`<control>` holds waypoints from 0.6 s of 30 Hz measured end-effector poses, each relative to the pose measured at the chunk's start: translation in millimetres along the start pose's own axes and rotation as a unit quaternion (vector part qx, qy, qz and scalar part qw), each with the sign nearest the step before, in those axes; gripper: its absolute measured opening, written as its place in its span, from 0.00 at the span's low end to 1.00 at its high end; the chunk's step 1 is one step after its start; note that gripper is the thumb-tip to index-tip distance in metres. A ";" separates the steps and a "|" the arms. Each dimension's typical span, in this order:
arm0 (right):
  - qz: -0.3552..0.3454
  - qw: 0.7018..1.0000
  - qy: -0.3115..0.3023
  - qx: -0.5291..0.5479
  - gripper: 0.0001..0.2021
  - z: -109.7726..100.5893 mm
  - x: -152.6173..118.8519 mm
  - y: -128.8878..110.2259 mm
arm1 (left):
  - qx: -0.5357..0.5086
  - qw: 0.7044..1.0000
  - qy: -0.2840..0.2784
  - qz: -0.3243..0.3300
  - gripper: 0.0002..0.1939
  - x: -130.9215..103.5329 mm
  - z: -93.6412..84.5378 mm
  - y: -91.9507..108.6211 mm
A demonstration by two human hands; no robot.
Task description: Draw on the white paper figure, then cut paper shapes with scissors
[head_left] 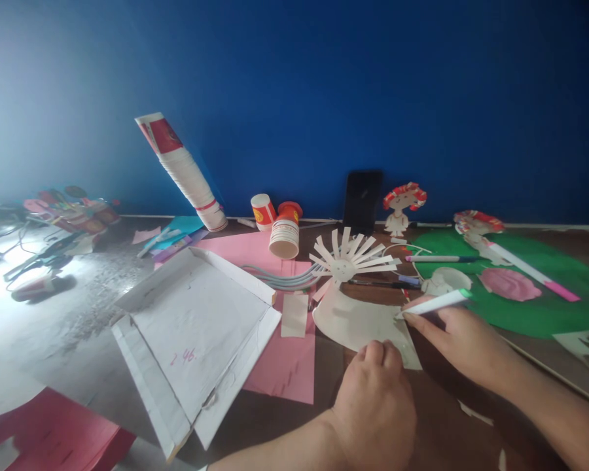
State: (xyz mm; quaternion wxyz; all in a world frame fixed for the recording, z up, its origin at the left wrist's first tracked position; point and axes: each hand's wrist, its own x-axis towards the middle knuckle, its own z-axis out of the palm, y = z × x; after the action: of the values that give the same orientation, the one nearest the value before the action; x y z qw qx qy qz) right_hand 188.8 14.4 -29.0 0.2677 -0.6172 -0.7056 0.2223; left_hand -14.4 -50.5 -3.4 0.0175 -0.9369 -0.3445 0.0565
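Observation:
My right hand is closed around a white marker with a green end; its tip touches the right part of a curved white paper piece. Pressed on the lower edge of that paper is my left hand, its fingers curled under; whether anything is beneath them is hidden. Just above the paper stands a small white figure with fringed paper strips for hair and a drawn face. A white paper cup piece lies behind the marker.
An open white box lid rests on pink paper at the left. Stacked paper cups lean on the blue wall. A phone, a red-haired paper figure and green paper are at the back and right.

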 end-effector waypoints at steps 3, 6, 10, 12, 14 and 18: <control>-0.001 1.000 0.001 -0.006 0.17 1.3 0.2 2.3 | 0.004 1.000 0.007 0.002 0.19 -0.2 0.4 0.7; -0.001 1.000 0.004 -0.008 0.17 1.6 0.2 2.0 | 0.008 1.000 0.014 0.005 0.18 -0.7 0.1 1.4; -0.012 1.000 0.015 -0.010 0.16 1.5 -0.2 1.1 | 0.011 1.000 0.007 0.007 0.18 -0.5 -1.3 1.0; -0.012 1.000 0.018 -0.014 0.16 1.6 -0.4 1.5 | 0.011 1.000 0.006 0.003 0.18 0.0 -0.8 0.9; -0.014 1.000 0.021 -0.015 0.17 2.0 -0.4 2.3 | 0.009 1.000 0.008 -0.003 0.18 0.2 1.1 1.2; -0.027 0.999 0.029 -0.018 0.15 4.3 0.8 4.3 | 0.008 1.000 0.016 -0.008 0.19 -0.4 6.2 3.0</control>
State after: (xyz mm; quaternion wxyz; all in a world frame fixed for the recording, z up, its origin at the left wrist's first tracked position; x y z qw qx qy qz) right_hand 189.1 15.9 -34.9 0.2825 -0.6090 -0.7179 0.1840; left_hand -13.5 -53.1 -9.7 0.0308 -0.9348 -0.3511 0.0439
